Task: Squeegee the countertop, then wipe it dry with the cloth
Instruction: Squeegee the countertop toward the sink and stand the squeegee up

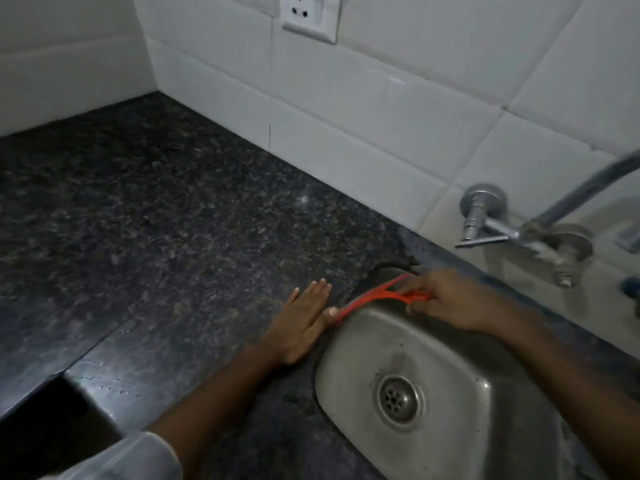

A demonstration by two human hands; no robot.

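A red squeegee (372,296) lies along the left rim of the steel sink (446,372), its blade at the edge of the dark speckled countertop (156,220). My right hand (450,301) grips its handle over the sink. My left hand (301,322) lies flat on the counter just left of the blade, fingers together and stretched out, thumb touching the blade's near end. No cloth is in view.
White tiled walls meet at the far left corner, with a socket (309,15) high up. A metal tap (512,226) and its pipe (588,188) jut from the wall over the sink. The counter's front edge drops off at lower left (52,382).
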